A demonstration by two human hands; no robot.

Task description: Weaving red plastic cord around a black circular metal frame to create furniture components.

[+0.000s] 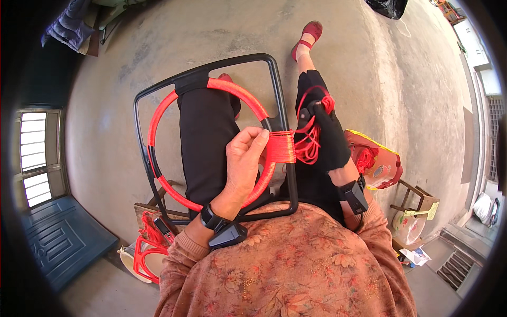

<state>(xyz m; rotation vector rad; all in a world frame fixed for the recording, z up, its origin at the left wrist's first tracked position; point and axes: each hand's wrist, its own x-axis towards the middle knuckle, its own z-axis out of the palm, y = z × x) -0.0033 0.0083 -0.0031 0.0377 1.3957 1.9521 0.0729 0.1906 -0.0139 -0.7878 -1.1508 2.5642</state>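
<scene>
A: Where is the frame (274, 95)?

B: It rests on the person's lap, upright and a little tilted. Inside the frame is a ring (158, 113) wrapped with red cord (309, 145).

A: And the hands?

B: The left hand (243, 164) is closed on the ring, thumb just beside the wrapped band joining ring and frame. The right hand (330, 132), in a dark glove, grips the loose cord at the right of the frame.

A: How will it handle?

B: The frame looks stiff and light, I think; best held at the rim. The cord is soft and may tangle.
</scene>
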